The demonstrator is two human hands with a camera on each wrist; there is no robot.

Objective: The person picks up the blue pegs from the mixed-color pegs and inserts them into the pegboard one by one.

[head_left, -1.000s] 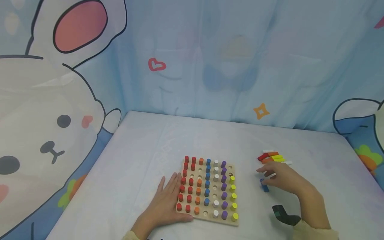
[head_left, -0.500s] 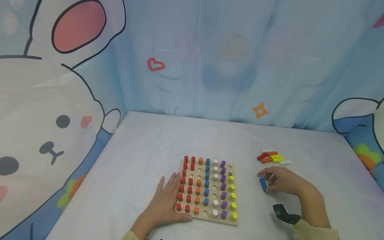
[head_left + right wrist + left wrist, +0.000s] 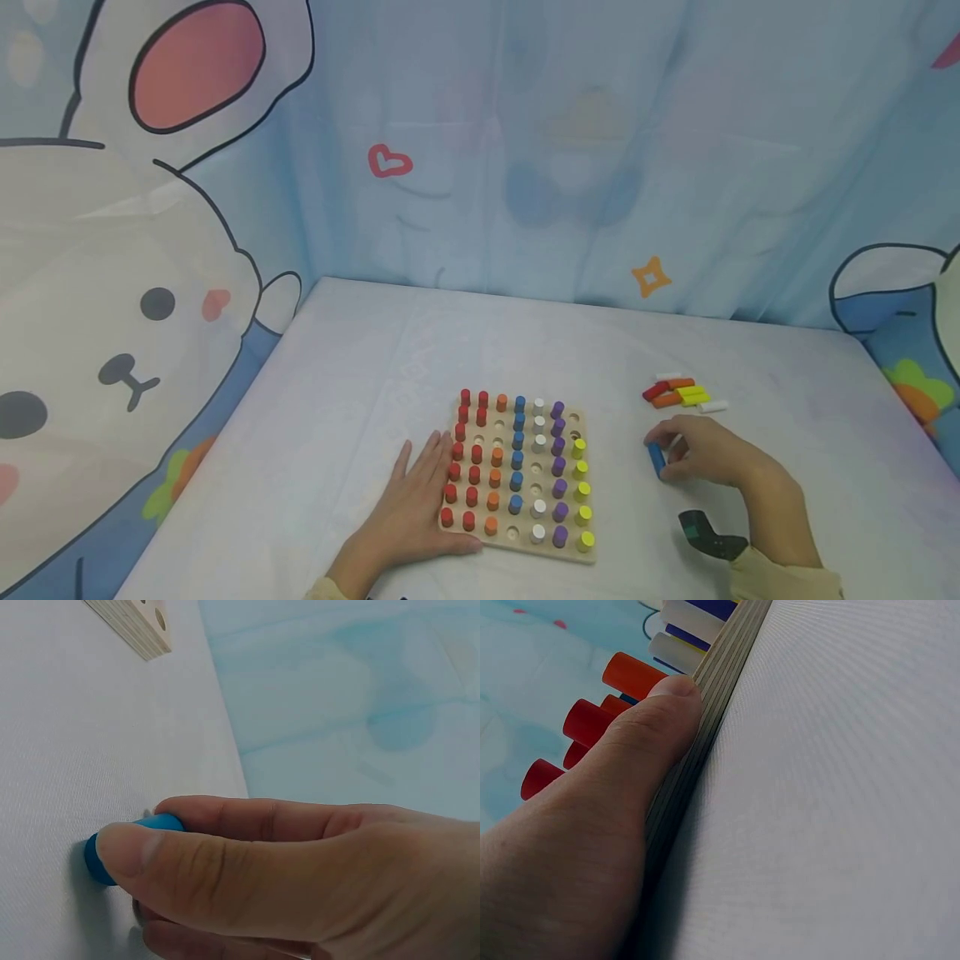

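A square wooden pegboard (image 3: 517, 546) stands on the white-covered table, with rows of red, orange, blue, white, purple and yellow pegs upright in it and several bare holes. My left hand (image 3: 405, 518) rests along its left side, fingers straight, and the thumb (image 3: 656, 720) presses the near edge at the corner. To the right of the board, my right hand (image 3: 708, 452) pinches a blue peg (image 3: 657, 460) between thumb and fingers. In the right wrist view that blue peg (image 3: 161, 821) lies low over the cloth; whether it touches is unclear.
Beyond the right hand lies a small pile of loose pegs: red (image 3: 655, 390), orange (image 3: 667, 401), yellow (image 3: 695, 400) and white (image 3: 712, 407). A black device (image 3: 712, 537) sits at the right wrist. A printed blue curtain (image 3: 480, 167) hangs behind the table.
My right hand's fingers have closed in on the blue peg, which was lying beside them, and now pinch it. The left hand and the board have stayed in place.
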